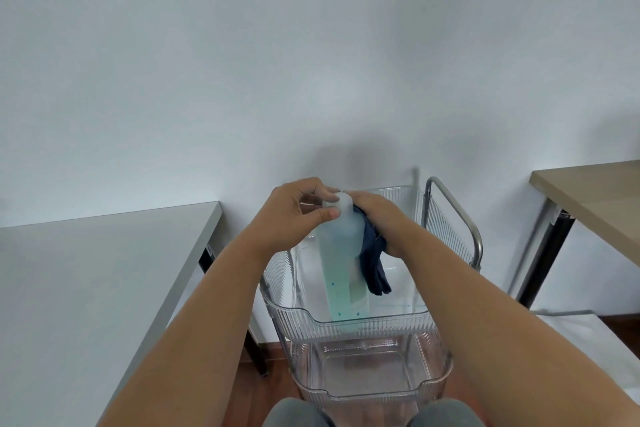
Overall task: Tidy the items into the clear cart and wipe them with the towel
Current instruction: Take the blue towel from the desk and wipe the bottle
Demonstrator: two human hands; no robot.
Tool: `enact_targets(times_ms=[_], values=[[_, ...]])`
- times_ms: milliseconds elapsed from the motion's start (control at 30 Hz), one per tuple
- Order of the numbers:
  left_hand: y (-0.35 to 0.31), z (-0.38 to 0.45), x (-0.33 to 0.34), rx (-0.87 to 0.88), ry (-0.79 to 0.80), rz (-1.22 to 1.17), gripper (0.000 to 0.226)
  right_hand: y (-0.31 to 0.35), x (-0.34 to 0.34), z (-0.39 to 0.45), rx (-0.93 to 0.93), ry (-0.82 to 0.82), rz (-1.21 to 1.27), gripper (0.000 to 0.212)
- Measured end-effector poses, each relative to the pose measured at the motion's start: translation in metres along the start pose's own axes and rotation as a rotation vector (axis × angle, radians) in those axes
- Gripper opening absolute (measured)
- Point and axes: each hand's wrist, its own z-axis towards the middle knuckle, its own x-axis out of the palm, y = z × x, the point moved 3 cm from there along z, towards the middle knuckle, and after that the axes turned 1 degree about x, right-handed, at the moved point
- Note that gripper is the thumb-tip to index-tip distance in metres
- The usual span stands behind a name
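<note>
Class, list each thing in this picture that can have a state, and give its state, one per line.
bottle: upright in the top bin, cap on, held
towel: bunched, pressed against the bottle
left hand: gripping the bottle's top
right hand: clutching the towel
cart: lower bin empty

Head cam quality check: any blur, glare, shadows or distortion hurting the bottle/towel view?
Head view: soft, even light with no harsh glare; faint shadows on the wall behind the hands. Wide-angle stretch bends the forearms and table edges. The bottle looks slightly soft, its cap held by the left hand; the dark towel in the right hand reads clearly. The clear cart shows only mild reflections.
</note>
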Motion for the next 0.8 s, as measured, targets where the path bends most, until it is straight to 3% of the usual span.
enact_targets(times_ms=[67,133,200,267,367,467,533,667,733,800], values=[[0.0,-0.002,-0.002,-0.01,0.037,0.038,0.018,-0.011,-0.005,0.0,-0.005,-0.115,0.054,0.028],[-0.001,-0.004,-0.006,0.01,0.037,0.225,0.024,-0.026,-0.004,-0.008,-0.059,-0.32,0.045,0.027],[-0.002,-0.007,-0.009,0.021,0.024,0.344,0.033,-0.047,0.004,-0.022,-0.169,-0.5,0.06,0.028],[-0.001,-0.009,-0.007,-0.009,-0.013,0.336,0.03,-0.062,0.019,-0.038,-0.271,-0.579,0.109,0.027],[0.0,-0.01,-0.005,-0.036,-0.11,0.333,0.015,-0.057,0.038,-0.04,-0.381,-0.564,0.067,0.024],[0.003,-0.009,-0.004,-0.025,-0.17,0.323,0.017,-0.025,0.038,-0.02,-0.404,-0.557,-0.202,0.024],[0.003,-0.009,-0.006,-0.016,-0.155,0.265,0.017,-0.009,0.031,-0.002,-0.31,-0.47,-0.316,0.025],[0.006,-0.008,-0.008,-0.008,-0.08,0.148,0.02,-0.001,0.015,0.016,0.085,-0.173,-0.07,0.02],[0.008,-0.007,-0.008,-0.016,-0.045,0.107,0.019,-0.007,0.013,0.012,0.217,-0.167,-0.005,0.02],[0.009,-0.006,-0.012,-0.025,-0.035,0.129,0.021,-0.025,0.012,0.007,0.22,-0.243,0.063,0.017]])
